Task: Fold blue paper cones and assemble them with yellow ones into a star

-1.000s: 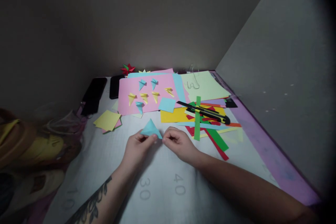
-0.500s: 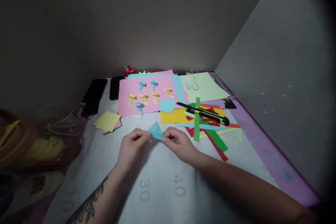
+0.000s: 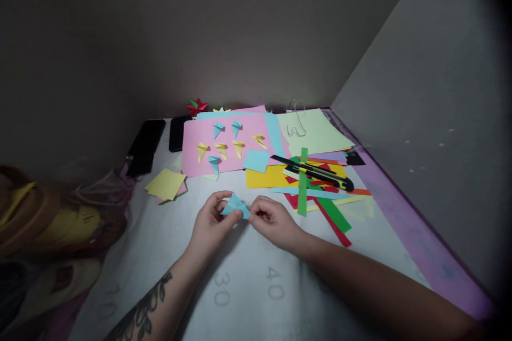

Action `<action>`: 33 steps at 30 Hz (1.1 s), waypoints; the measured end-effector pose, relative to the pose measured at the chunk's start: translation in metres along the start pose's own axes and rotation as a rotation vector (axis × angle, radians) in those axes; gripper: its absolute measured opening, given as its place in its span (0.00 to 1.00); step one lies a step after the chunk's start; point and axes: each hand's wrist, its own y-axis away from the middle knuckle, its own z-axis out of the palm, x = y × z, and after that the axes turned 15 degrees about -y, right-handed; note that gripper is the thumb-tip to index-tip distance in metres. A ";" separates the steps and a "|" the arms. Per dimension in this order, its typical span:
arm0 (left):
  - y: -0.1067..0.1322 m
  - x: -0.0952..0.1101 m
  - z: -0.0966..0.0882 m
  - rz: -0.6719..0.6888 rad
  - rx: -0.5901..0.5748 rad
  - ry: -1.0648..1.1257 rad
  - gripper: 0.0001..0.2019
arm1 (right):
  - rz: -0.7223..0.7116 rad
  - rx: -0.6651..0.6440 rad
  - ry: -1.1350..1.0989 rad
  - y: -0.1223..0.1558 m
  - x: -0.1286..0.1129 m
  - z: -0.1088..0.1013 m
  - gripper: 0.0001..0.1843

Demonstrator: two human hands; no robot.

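Between my two hands is a piece of folded blue paper (image 3: pixel 235 204), roughly triangular, held just above the white table surface. My left hand (image 3: pixel 214 219) is closed on its left side, thumb across the front and fingers behind. The fingertips of my right hand (image 3: pixel 274 219) pinch its right corner. Beyond them lies a pink sheet (image 3: pixel 192 136) carrying several small folded pieces, such as a blue folded piece (image 3: pixel 214 163) and a yellow folded piece (image 3: pixel 202 151). A flat blue paper square (image 3: pixel 256 161) rests at that sheet's front right corner.
Right of centre, a black and yellow utility knife (image 3: pixel 320 173) lies over coloured paper strips (image 3: pixel 302 192). Yellow paper squares (image 3: pixel 165 184) and a dark phone (image 3: pixel 148 138) are at left. A red paper star (image 3: pixel 197 107) and pale green sheets (image 3: pixel 312 133) lie near the back wall.
My left hand has shifted right and its thumb now lies across the front of the blue paper. The paper has turned and sits slightly lower. My right hand keeps its pinch.
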 end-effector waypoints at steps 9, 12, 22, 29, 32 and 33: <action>0.003 0.003 0.001 -0.004 -0.074 -0.169 0.20 | 0.097 0.140 -0.251 -0.002 0.010 0.002 0.05; 0.006 0.009 0.003 -0.031 -0.143 -0.222 0.21 | 0.037 0.192 -0.266 -0.002 0.013 0.002 0.07; 0.003 0.005 -0.001 -0.116 -0.146 -0.041 0.18 | -0.236 0.015 -0.033 0.000 0.009 -0.001 0.12; 0.006 0.009 -0.004 -0.093 -0.191 -0.010 0.18 | -0.039 0.001 -0.134 -0.003 0.007 -0.002 0.09; 0.006 0.013 -0.009 0.007 -0.164 -0.072 0.14 | 0.018 0.069 -0.241 -0.004 0.010 -0.004 0.05; 0.005 0.014 -0.011 0.048 -0.165 -0.107 0.12 | 0.021 0.091 -0.277 -0.005 0.011 -0.005 0.05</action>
